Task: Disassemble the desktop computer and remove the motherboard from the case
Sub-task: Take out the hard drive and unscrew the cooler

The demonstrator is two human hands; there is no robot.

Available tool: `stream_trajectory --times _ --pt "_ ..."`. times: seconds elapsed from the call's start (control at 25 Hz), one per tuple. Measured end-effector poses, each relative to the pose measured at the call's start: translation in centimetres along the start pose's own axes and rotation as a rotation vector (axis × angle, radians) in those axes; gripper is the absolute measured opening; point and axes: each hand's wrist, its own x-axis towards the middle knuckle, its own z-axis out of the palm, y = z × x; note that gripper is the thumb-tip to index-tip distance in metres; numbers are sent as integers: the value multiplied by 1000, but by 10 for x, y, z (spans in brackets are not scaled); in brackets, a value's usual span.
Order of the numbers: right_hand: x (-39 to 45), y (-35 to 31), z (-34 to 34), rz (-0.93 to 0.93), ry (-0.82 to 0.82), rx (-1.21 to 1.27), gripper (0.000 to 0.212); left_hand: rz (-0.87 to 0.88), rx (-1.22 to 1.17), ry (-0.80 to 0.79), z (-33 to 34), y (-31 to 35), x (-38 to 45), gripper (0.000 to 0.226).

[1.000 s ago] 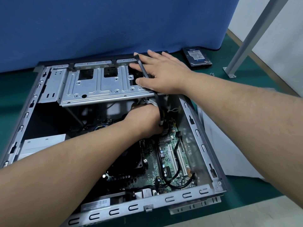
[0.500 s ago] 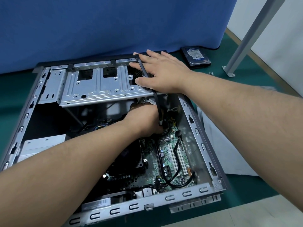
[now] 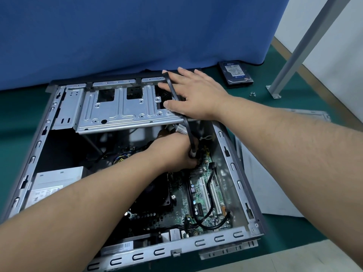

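Head view: your right hand [image 3: 198,95] stays flat on the drive cage [image 3: 121,107] while your left hand [image 3: 176,152] keeps gripping a black cable [image 3: 188,130] near the motherboard [image 3: 198,201], nothing freed yet.

surface: green mat [image 3: 11,118] | on it: case [image 3: 233,169]; hard drive [image 3: 236,74]; screws [image 3: 252,93]; side panel [image 3: 261,185]
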Motion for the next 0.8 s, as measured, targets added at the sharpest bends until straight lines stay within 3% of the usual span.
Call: stream_trajectory --times 0.36,0.64,0.8 --pt "-9 -1 -6 -17 103 119 60 93 -148 -153 -14 0 5 17" --pt "-9 -6 -12 24 65 100 53 118 -346 -186 -26 5 -13 10" --pt "-44 -34 -26 281 260 578 48 64 -532 -105 -38 5 -53 13"
